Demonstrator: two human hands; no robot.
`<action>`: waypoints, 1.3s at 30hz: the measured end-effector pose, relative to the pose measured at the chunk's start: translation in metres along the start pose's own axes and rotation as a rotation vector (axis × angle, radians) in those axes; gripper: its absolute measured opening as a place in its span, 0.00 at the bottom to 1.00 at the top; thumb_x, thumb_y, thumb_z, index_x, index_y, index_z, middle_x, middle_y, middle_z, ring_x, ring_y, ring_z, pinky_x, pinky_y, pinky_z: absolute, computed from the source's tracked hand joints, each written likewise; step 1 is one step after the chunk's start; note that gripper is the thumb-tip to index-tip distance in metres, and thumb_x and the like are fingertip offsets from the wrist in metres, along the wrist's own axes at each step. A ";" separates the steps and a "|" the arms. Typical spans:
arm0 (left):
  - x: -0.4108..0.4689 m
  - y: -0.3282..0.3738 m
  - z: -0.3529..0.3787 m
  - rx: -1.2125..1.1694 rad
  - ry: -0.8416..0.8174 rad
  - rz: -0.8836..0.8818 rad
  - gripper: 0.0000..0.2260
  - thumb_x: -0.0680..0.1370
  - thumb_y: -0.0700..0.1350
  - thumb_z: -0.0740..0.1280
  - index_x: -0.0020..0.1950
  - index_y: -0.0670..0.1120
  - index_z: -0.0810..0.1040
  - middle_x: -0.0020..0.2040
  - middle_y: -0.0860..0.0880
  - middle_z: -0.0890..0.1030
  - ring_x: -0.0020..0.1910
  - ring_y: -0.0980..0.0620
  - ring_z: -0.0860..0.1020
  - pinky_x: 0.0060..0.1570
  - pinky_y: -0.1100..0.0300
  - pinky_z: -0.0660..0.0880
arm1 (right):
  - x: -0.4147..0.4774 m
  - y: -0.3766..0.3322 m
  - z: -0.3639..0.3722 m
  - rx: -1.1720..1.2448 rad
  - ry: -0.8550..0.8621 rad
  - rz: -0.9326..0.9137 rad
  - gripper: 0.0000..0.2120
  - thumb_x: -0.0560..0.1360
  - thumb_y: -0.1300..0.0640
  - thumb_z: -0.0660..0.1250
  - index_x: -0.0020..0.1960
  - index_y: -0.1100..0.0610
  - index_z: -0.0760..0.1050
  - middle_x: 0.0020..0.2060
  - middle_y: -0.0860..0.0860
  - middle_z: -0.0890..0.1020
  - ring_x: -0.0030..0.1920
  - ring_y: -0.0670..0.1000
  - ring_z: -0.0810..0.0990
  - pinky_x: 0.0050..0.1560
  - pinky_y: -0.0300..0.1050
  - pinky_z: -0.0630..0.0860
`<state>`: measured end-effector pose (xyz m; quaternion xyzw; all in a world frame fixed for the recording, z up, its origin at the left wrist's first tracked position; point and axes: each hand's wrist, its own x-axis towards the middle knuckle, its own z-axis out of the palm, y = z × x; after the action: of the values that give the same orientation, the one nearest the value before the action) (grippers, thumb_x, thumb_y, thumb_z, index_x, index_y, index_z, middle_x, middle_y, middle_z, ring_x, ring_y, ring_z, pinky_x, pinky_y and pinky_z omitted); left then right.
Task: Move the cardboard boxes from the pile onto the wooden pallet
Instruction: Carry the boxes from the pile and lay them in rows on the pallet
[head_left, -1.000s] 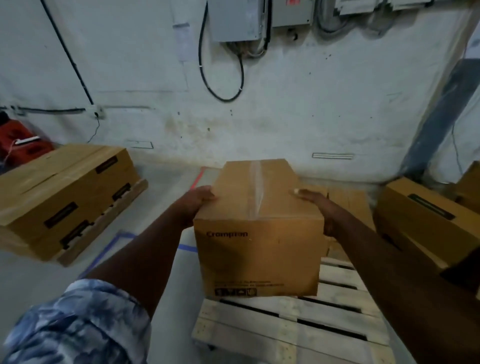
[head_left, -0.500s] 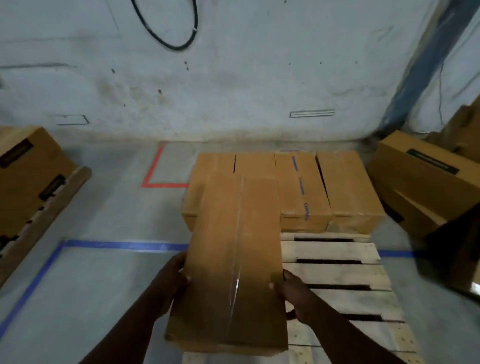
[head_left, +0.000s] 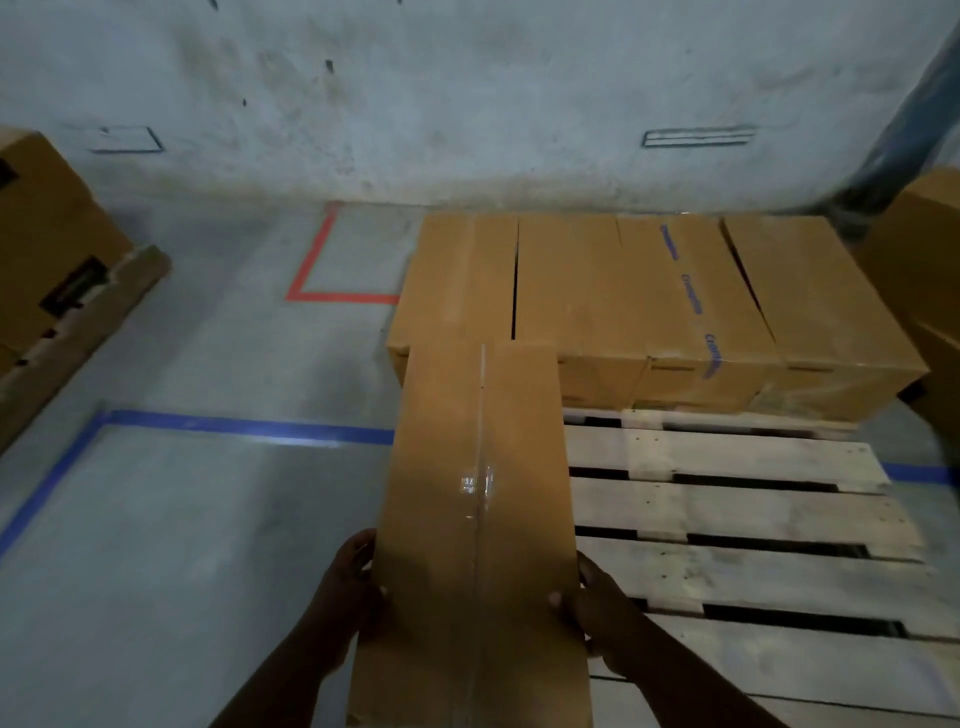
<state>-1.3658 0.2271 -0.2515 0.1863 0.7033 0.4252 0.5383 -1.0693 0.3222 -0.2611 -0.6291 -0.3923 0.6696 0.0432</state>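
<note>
I hold a long brown cardboard box (head_left: 478, 530) with a taped seam down its top, lengthwise over the left edge of the wooden pallet (head_left: 737, 566). My left hand (head_left: 348, 592) grips its left side near the close end. My right hand (head_left: 597, 608) grips its right side. The box's far end reaches a row of several cardboard boxes (head_left: 649, 306) that stands across the pallet's far end. Whether the held box rests on the slats is hidden by the box itself.
Bare pallet slats lie to the right of the held box. More cardboard boxes sit at the left on another pallet (head_left: 41, 260) and at the right edge (head_left: 924, 270). Blue tape (head_left: 234, 426) and red tape (head_left: 332, 296) mark the concrete floor. A white wall stands behind.
The box has come down from chest height toward the pallet and moved forward to the back row. My view has tilted down, and my hands have slid to the near end.
</note>
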 end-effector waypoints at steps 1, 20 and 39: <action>0.009 -0.011 -0.005 0.002 0.010 0.001 0.28 0.67 0.28 0.64 0.60 0.53 0.75 0.63 0.47 0.79 0.57 0.43 0.79 0.39 0.51 0.77 | 0.012 0.007 0.008 0.003 0.002 -0.009 0.25 0.80 0.59 0.64 0.75 0.44 0.65 0.64 0.50 0.77 0.62 0.56 0.76 0.47 0.51 0.78; 0.087 -0.064 -0.063 0.083 0.103 0.000 0.37 0.72 0.23 0.55 0.77 0.51 0.65 0.73 0.49 0.70 0.62 0.44 0.75 0.36 0.54 0.76 | 0.087 0.019 0.069 0.016 -0.046 -0.145 0.34 0.77 0.56 0.71 0.78 0.41 0.60 0.69 0.51 0.74 0.68 0.58 0.73 0.66 0.62 0.75; 0.093 -0.053 -0.063 0.126 0.128 0.005 0.38 0.73 0.24 0.56 0.79 0.51 0.62 0.78 0.47 0.65 0.66 0.46 0.69 0.43 0.53 0.76 | 0.095 0.018 0.074 0.008 -0.078 -0.215 0.37 0.72 0.49 0.76 0.75 0.41 0.61 0.66 0.50 0.77 0.66 0.56 0.76 0.66 0.64 0.76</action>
<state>-1.4460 0.2388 -0.3464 0.1942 0.7611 0.3926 0.4784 -1.1457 0.3267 -0.3556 -0.5568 -0.4562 0.6866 0.1018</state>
